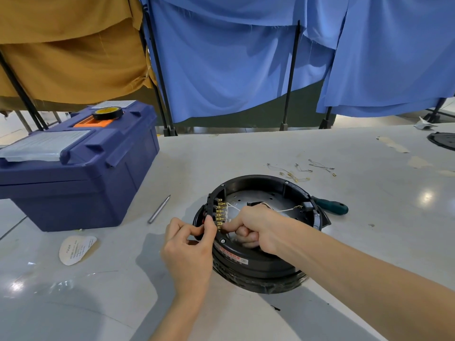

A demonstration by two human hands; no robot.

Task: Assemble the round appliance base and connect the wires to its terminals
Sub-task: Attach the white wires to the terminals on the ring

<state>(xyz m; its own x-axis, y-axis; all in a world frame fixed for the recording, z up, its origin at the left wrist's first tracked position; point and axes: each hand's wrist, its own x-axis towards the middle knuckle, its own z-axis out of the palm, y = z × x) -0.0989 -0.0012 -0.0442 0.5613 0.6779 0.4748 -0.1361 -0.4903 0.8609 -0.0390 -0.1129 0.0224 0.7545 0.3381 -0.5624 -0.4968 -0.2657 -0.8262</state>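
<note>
Two hands in, one base to work on. The round black base [258,260] sits mid-desk, on the near side, open side up. Count with me: one blue toolbox [78,166] by the desk's [246,148] left edge with one tape roll [107,113] on its lid, one steel pin [159,209] between toolbox and base, one green-handled screwdriver [331,207] touching the base's right side, one paper label [76,249] left of the hands, and a few loose wires [300,169] scattered beyond the base, too tangled for a firm count.

Now the base itself: a black wall, a silver perforated plate [261,195] inside, small screws on the rim, and a red-lettered sticker on the near wall. On its left side is a row of brass terminals [219,214], at least five, with white wires [234,207] running off them across the plate.

The left hand [189,249] reaches in from outside, its grip pinched tight on the black terminal block [210,207] at the rim. The right hand [253,225] is inside the base, fingers curled, its grip closed on the nearest of the terminals; any wire end there is hidden.
</note>
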